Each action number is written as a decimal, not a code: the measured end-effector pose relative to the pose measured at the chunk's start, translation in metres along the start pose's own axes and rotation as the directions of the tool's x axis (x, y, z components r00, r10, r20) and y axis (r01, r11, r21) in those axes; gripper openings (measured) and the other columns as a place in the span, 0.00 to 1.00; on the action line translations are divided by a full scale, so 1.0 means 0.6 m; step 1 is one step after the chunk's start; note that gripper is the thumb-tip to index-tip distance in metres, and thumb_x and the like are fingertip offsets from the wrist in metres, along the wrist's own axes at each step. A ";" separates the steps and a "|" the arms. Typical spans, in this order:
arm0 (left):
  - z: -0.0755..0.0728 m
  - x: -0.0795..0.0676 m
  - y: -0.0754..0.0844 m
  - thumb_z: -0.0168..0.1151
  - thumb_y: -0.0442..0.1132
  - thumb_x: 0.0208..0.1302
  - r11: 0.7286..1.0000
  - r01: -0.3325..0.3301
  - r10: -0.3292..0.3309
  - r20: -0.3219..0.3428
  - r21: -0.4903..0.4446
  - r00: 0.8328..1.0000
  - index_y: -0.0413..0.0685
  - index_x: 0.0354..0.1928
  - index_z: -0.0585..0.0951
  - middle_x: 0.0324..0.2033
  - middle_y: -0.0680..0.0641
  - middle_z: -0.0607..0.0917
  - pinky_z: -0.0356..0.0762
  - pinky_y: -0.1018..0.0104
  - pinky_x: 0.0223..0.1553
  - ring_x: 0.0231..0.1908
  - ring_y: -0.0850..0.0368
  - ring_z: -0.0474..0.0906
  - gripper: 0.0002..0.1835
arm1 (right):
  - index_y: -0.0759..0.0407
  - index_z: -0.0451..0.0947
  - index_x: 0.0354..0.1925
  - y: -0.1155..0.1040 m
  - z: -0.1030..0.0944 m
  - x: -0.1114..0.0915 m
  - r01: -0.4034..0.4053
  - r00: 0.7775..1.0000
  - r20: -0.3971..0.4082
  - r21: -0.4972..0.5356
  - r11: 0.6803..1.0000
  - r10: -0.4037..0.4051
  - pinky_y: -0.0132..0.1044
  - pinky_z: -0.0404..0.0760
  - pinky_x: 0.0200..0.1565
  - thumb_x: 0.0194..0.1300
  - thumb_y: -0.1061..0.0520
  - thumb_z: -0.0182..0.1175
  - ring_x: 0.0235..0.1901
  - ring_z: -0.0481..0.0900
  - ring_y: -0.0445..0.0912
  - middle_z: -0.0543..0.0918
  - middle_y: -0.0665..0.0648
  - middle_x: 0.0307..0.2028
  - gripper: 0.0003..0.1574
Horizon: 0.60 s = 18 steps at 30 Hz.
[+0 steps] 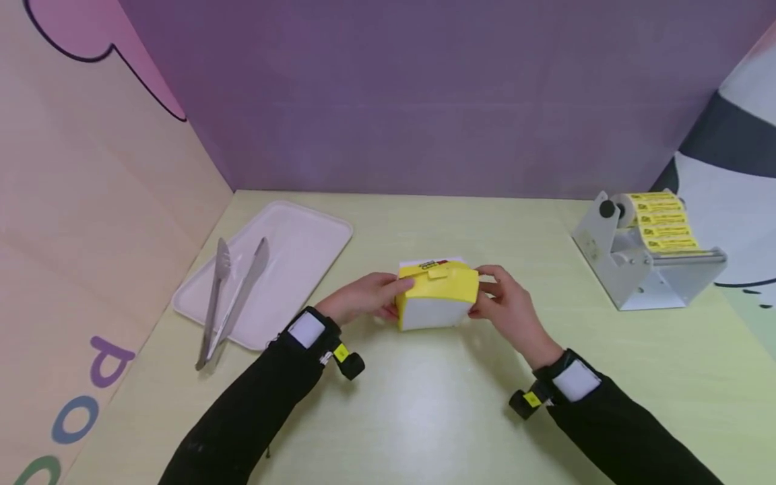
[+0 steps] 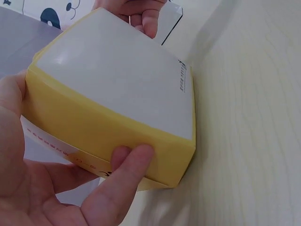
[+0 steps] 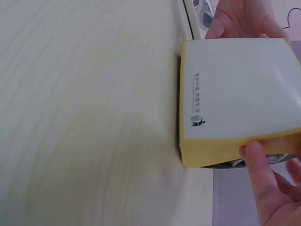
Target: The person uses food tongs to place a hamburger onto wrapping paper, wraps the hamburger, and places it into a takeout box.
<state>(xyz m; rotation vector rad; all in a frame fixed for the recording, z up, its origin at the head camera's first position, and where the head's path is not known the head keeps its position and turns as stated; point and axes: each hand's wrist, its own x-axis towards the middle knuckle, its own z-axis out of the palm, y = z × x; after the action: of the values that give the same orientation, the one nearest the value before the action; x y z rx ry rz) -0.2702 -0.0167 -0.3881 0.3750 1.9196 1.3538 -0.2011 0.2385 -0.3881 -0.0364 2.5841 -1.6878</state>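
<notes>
A small yellow and white paper food box (image 1: pixel 439 296) stands at the middle of the table, its yellow top folded over with a tab at the front. My left hand (image 1: pixel 372 296) grips its left side, thumb on the yellow panel in the left wrist view. On the opposite side, my right hand (image 1: pixel 504 306) pinches the edge with bent fingers. Along that side the right wrist view shows a gap under the yellow panel (image 3: pixel 211 153), with something greyish and crinkled inside. Small print and a dark logo mark the white front (image 3: pixel 240 89).
Metal tongs (image 1: pixel 213 303) lie across a white tray (image 1: pixel 303 236) at the left, handle end over the tray's near edge. A metal dispenser (image 1: pixel 642 276) with a roll of yellow labels (image 1: pixel 663 219) stands at the back right. A purple wall (image 1: pixel 388 101) closes off the rear.
</notes>
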 end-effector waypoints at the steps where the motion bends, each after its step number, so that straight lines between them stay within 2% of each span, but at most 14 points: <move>1: 0.001 0.000 0.001 0.46 0.56 0.75 1.000 0.003 -0.003 -0.005 0.000 1.000 0.38 0.61 0.72 0.47 0.41 0.82 0.80 0.56 0.47 0.42 0.50 0.81 0.28 | 0.68 0.66 0.57 -0.001 0.000 -0.001 -0.008 1.000 -0.006 0.023 1.000 0.008 0.37 0.84 0.37 0.74 0.59 0.51 0.35 0.85 0.53 0.77 0.73 0.54 0.19; 4: 0.002 0.000 0.001 0.47 0.56 0.74 1.000 0.015 -0.015 -0.019 0.001 1.000 0.39 0.61 0.73 0.46 0.42 0.82 0.80 0.56 0.46 0.41 0.50 0.81 0.28 | 0.71 0.67 0.52 -0.009 0.001 -0.006 -0.041 0.999 -0.004 0.082 0.996 0.041 0.38 0.84 0.38 0.77 0.52 0.47 0.34 0.85 0.50 0.77 0.72 0.52 0.21; 6: 0.002 0.001 0.000 0.47 0.56 0.74 1.000 0.021 -0.021 -0.025 -0.006 0.999 0.39 0.61 0.73 0.46 0.42 0.82 0.80 0.56 0.46 0.41 0.50 0.81 0.28 | 0.72 0.67 0.52 -0.016 0.001 -0.009 -0.077 0.997 0.010 0.122 0.989 0.077 0.38 0.84 0.39 0.77 0.49 0.47 0.34 0.84 0.48 0.76 0.70 0.50 0.25; 9: 0.004 0.001 -0.001 0.48 0.55 0.74 1.000 0.020 -0.021 -0.027 -0.020 0.999 0.39 0.61 0.73 0.46 0.41 0.82 0.80 0.55 0.47 0.42 0.50 0.81 0.28 | 0.72 0.65 0.55 -0.027 -0.004 -0.009 -0.163 0.986 0.064 0.167 0.972 0.154 0.38 0.83 0.41 0.75 0.47 0.50 0.36 0.83 0.46 0.74 0.67 0.51 0.28; 14: 0.005 0.000 0.001 0.46 0.54 0.75 1.000 0.005 -0.005 -0.016 -0.019 1.000 0.38 0.62 0.72 0.47 0.41 0.82 0.80 0.55 0.47 0.42 0.49 0.81 0.27 | 0.69 0.59 0.62 -0.035 -0.014 -0.003 -0.305 0.949 0.164 0.240 0.922 0.271 0.39 0.82 0.46 0.73 0.42 0.51 0.41 0.80 0.46 0.69 0.65 0.56 0.35; 18: 0.003 -0.002 -0.002 0.44 0.54 0.76 1.000 -0.024 0.024 0.025 -0.002 0.999 0.39 0.62 0.71 0.47 0.41 0.81 0.79 0.55 0.48 0.43 0.49 0.81 0.27 | 0.67 0.54 0.65 -0.037 -0.011 -0.001 -0.336 0.939 0.154 0.239 0.911 0.306 0.39 0.81 0.47 0.72 0.40 0.52 0.43 0.80 0.48 0.67 0.66 0.59 0.40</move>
<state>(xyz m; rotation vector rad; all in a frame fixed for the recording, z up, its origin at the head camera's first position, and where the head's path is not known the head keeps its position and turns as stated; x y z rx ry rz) -0.2681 -0.0166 -0.3890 0.4132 1.8984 1.3600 -0.2009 0.2359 -0.3653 0.2812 2.1210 -1.8189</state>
